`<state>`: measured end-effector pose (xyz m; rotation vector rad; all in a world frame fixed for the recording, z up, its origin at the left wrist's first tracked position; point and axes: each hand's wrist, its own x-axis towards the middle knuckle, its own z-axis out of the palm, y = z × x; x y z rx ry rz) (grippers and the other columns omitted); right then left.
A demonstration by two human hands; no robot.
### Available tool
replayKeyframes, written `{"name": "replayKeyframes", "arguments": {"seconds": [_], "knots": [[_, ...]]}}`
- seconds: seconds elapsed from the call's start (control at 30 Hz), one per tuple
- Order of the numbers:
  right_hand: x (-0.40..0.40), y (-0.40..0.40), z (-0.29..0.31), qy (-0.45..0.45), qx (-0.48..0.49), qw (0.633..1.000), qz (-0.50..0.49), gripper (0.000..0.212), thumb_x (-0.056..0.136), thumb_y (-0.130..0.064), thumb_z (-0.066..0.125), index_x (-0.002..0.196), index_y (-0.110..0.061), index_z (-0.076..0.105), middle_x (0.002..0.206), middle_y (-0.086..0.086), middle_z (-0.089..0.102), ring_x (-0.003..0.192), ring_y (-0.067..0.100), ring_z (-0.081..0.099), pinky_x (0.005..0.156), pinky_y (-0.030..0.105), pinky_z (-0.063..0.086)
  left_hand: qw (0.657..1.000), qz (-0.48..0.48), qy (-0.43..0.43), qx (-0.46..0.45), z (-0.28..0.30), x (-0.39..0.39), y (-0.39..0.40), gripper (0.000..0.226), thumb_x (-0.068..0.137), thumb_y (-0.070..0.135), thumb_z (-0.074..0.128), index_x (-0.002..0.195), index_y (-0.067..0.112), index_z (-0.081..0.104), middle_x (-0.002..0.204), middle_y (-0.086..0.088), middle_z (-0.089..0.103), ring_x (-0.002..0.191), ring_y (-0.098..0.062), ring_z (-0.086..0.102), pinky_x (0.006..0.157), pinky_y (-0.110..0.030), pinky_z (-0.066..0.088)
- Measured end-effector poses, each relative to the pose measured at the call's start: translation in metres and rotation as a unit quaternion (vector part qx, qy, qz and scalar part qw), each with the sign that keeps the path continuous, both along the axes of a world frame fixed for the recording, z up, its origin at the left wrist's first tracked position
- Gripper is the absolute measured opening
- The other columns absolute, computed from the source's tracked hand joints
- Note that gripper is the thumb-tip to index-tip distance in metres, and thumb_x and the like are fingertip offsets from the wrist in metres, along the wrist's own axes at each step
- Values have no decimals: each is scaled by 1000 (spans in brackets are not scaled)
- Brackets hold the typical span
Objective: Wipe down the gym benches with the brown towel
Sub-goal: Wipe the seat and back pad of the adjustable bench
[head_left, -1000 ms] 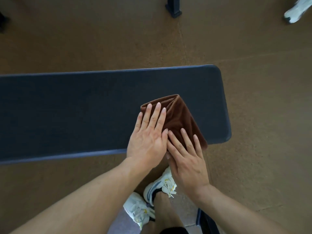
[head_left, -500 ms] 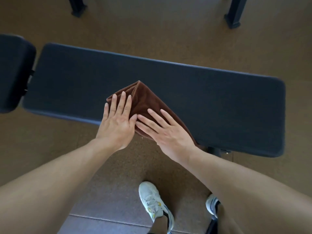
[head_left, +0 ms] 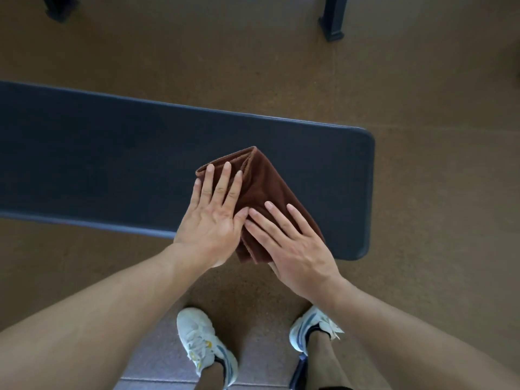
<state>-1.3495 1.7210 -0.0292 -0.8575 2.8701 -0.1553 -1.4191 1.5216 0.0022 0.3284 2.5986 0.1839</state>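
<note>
A folded brown towel (head_left: 261,181) lies on the dark blue padded bench (head_left: 112,164), towards the bench's right end and over its near edge. My left hand (head_left: 213,220) presses flat on the towel's left part with straight fingers. My right hand (head_left: 292,246) lies flat on the towel's near right part, fingers straight and pointing up-left. The two hands touch at thumb and forefinger. Part of the towel is hidden under both palms.
The bench's rounded right end (head_left: 365,192) is near the hands. Brown floor (head_left: 436,108) surrounds it. Dark frame legs stand on the floor at the far right (head_left: 333,21) and far left (head_left: 57,8). My white shoes (head_left: 202,344) stand below the bench's near edge.
Both hands have slid the towel along the bench, first leftward, then back towards its right end. The hands stay flat on the towel throughout.
</note>
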Motion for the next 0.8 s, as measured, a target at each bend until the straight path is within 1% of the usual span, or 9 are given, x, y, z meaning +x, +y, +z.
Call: {"name": "replayKeyframes", "arguments": {"seconds": [0.07,0.13,0.23,0.3,0.4,0.5,0.6,0.7,0.8], "knots": [[13,35,-2,-7,-19,999,-50,72,105,-36,51,168,-23,18,176,-3,9,163,23,5,132,49,13,999,-34,8,13,-3,-2,40,67,100,55,-2,154,26,-29,161,1,-39,145,-21,-42,124,-43,-18],[26,60,-3,-2,-50,992,-119,67,105,-36,52,165,-23,27,174,-4,17,162,21,11,131,49,17,998,-58,12,23,-6,-6,79,66,102,54,2,155,28,-27,162,1,-37,146,-21,-41,124,-44,-17],[37,78,-5,8,-104,966,-236,60,106,-37,49,162,-20,37,172,-5,27,161,22,18,129,49,22,995,-90,15,32,-8,-17,129,64,105,52,7,156,30,-24,163,3,-34,146,-20,-40,125,-44,-16],[37,82,-8,-2,-136,944,-302,60,106,-37,48,162,-19,36,173,-5,24,162,22,15,130,47,18,993,-112,20,32,-9,-26,154,63,106,52,8,157,31,-22,164,4,-33,147,-20,-39,124,-43,-16],[30,85,-12,-37,-215,905,-364,64,106,-34,46,165,-18,25,176,-4,14,163,23,7,130,43,14,990,-134,18,29,-10,-44,178,62,106,53,8,157,33,-21,164,5,-32,147,-19,-38,125,-44,-15],[13,90,-15,-67,-286,875,-384,70,108,-34,42,167,-21,7,176,-11,0,163,20,1,130,29,11,988,-148,13,31,-9,-60,189,62,105,55,7,157,34,-21,164,7,-32,147,-17,-38,125,-43,-15],[-11,103,-16,-102,-351,848,-383,71,109,-36,39,166,-23,-1,175,-16,-8,162,15,-4,126,15,4,989,-143,16,26,-10,-77,202,62,105,55,7,158,34,-19,165,6,-30,148,-17,-37,125,-43,-15],[-42,121,-21,-154,-413,816,-375,75,109,-30,44,164,-25,-7,172,-19,-12,161,7,-8,125,13,3,992,-125,22,24,-12,-100,222,63,105,54,8,161,32,-11,169,3,-21,152,-19,-30,125,-44,-14],[-75,138,-26,-202,-450,790,-363,84,108,-17,52,158,-30,-14,169,-22,-14,159,0,-10,127,16,5,997,-71,8,23,-13,-124,240,62,106,53,11,162,30,6,171,0,-6,156,-21,-15,125,-45,-15]]}}
